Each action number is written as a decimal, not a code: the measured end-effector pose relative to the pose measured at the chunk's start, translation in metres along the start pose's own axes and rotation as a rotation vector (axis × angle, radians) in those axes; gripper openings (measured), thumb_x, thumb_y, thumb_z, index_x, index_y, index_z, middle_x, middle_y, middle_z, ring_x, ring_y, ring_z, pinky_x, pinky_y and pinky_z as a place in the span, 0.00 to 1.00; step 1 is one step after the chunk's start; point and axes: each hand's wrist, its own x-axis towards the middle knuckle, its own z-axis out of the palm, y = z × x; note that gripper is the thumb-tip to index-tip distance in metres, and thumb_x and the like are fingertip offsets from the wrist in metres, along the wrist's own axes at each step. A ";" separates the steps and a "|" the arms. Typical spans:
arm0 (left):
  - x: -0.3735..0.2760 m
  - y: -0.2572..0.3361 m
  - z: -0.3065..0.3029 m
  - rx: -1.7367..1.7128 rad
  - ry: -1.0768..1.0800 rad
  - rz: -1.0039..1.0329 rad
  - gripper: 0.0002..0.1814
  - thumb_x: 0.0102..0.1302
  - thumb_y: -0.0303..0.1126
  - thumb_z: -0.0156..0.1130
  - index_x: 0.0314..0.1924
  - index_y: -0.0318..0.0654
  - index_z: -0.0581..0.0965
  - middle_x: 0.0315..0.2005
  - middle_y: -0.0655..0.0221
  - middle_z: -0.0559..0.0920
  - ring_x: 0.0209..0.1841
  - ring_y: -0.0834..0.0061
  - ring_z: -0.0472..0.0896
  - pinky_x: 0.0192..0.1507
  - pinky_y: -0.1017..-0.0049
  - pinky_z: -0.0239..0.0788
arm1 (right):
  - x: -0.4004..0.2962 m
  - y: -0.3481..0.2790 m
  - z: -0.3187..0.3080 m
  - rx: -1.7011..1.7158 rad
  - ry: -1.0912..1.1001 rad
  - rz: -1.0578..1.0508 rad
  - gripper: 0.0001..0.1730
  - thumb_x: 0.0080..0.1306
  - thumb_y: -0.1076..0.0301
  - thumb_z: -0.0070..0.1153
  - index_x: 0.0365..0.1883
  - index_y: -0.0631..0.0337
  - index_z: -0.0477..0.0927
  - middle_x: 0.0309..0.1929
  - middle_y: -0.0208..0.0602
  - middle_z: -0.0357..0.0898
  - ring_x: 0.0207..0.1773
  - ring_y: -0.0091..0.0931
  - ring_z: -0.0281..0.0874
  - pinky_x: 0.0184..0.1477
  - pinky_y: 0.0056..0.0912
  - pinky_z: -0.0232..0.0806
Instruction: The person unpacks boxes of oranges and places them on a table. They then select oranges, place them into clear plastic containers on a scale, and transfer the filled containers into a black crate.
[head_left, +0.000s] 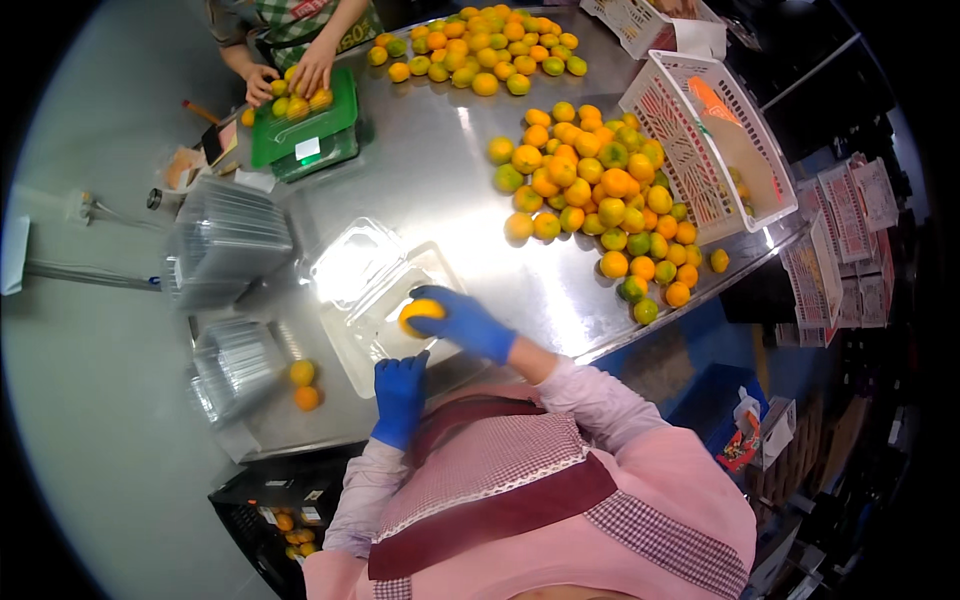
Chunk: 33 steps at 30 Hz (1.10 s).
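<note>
My right hand (472, 321), in a blue glove, grips a yellow-orange mandarin (420, 315). It holds the fruit above an open clear plastic clamshell box (358, 259), over a pale shallow tray (346, 358). The box's lid lies folded back towards the far left. Close to the tray's near edge is my left hand (399, 397), also gloved in blue, its fingers bent. Whether those fingers touch the box or the tray cannot be made out. Two loose mandarins (304, 384) sit on the steel table (427, 157), left of my left hand.
Stacked clear boxes (225, 240) stand at the left. A mandarin heap (592, 180) spreads at the right beside a white basket (720, 142). Across the table, a co-worker's hands (311, 71) touch mandarins on a green-topped scale (307, 131). Below left is a black crate (262, 517).
</note>
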 end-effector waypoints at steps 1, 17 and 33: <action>-0.004 0.002 0.005 -0.009 -0.018 -0.001 0.19 0.56 0.26 0.66 0.50 0.45 0.82 0.30 0.69 0.79 0.32 0.64 0.76 0.44 0.60 0.66 | 0.003 0.002 0.010 -0.190 0.009 -0.009 0.36 0.66 0.49 0.68 0.66 0.63 0.76 0.60 0.52 0.79 0.62 0.37 0.79 0.66 0.37 0.69; -0.015 0.005 -0.026 -0.249 0.011 -0.198 0.19 0.60 0.28 0.70 0.53 0.44 0.83 0.37 0.66 0.84 0.42 0.64 0.81 0.64 0.56 0.65 | 0.060 0.143 -0.184 -1.311 0.490 -0.130 0.42 0.56 0.47 0.70 0.70 0.39 0.73 0.69 0.43 0.73 0.63 0.47 0.74 0.65 0.60 0.60; 0.021 -0.013 0.006 -0.082 0.100 -0.350 0.23 0.63 0.29 0.68 0.59 0.40 0.79 0.55 0.59 0.80 0.57 0.54 0.76 0.69 0.52 0.60 | 0.038 0.022 -0.015 -0.218 0.291 -0.361 0.32 0.62 0.63 0.74 0.62 0.60 0.77 0.57 0.44 0.82 0.58 0.32 0.81 0.60 0.34 0.73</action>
